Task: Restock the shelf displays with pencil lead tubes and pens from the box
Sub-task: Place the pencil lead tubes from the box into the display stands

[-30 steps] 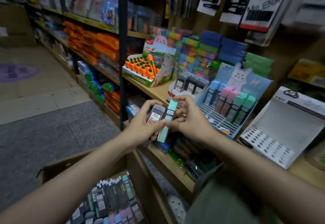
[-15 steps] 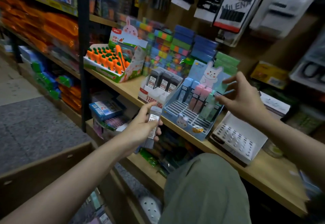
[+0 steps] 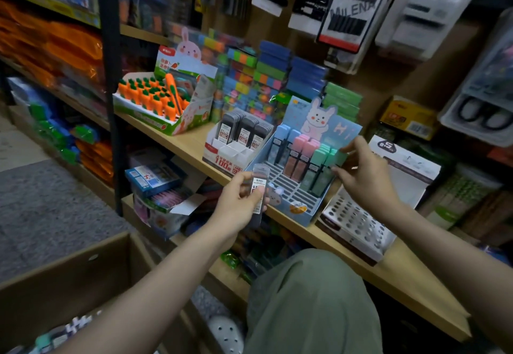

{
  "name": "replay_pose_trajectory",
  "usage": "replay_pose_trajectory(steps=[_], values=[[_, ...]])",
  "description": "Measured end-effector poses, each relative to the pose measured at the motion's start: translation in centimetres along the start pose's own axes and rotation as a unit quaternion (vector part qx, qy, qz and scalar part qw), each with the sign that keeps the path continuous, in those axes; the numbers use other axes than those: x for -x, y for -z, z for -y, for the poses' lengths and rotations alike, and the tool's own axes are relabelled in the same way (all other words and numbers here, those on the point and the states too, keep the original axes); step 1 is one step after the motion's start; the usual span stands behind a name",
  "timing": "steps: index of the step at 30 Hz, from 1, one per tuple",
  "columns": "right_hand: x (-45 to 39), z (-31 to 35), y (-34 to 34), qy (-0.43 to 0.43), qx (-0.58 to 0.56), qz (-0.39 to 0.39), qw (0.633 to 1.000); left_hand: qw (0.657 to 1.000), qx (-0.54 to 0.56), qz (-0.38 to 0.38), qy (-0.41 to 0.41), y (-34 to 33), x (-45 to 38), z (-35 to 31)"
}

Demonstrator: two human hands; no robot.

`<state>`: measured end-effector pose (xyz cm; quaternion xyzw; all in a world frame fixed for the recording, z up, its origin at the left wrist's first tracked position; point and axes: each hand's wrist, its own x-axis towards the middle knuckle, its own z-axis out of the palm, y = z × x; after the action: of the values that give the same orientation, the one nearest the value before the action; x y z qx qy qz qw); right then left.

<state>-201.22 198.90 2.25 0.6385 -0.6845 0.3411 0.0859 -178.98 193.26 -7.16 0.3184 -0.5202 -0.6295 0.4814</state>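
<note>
- Our left hand [image 3: 238, 203] grips a grey lead tube [image 3: 259, 191] before the shelf [image 3: 191, 146].
- Our right hand [image 3: 363, 176] pinches a green tube [image 3: 334, 163] in the blue bunny display [image 3: 302, 164], beside pink and blue tubes.
- The white display [image 3: 236, 145] holds grey tubes.
- The cardboard box [image 3: 69, 278] sits lower left.

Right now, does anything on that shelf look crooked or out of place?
One thing: in the carrot display box, one long orange carrot pen leans at a slant across the short upright carrots. The open box on the lower shelf has its flap hanging out. Otherwise the pastel lead tubes stand upright in their slots.
</note>
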Motion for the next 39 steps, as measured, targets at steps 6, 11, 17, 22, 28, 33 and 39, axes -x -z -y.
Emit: replay_pose_trajectory(steps=[6,11,17,22,28,33,39], values=[[-0.2,0.2,-0.2,0.012,-0.032,0.014,0.999,0.999,-0.017,-0.043,-0.002,-1.8,-0.1,-0.5],[-0.5,0.5,-0.5,-0.013,-0.066,0.011,0.998,1.000,0.002,-0.024,-0.010,-2.4,0.4,-0.5],[-0.3,-0.2,-1.1,-0.019,-0.033,-0.009,0.999,0.999,0.010,-0.029,-0.010,-2.6,0.3,-0.7],[0.0,-0.9,-1.3,0.015,0.022,-0.046,0.999,0.999,0.005,-0.035,-0.017,-2.7,0.2,-1.1],[0.0,-1.3,-0.8,0.041,0.053,-0.051,0.996,0.999,0.002,-0.032,-0.015,-3.3,-0.6,-1.8],[-0.2,-1.8,-0.3,0.082,0.047,-0.037,0.995,0.999,-0.002,-0.036,-0.017,-3.8,-1.3,-2.0],[-0.6,-2.1,-1.0,0.148,0.139,0.048,0.978,0.999,-0.018,-0.032,-0.020,-4.6,-1.9,-3.0]])
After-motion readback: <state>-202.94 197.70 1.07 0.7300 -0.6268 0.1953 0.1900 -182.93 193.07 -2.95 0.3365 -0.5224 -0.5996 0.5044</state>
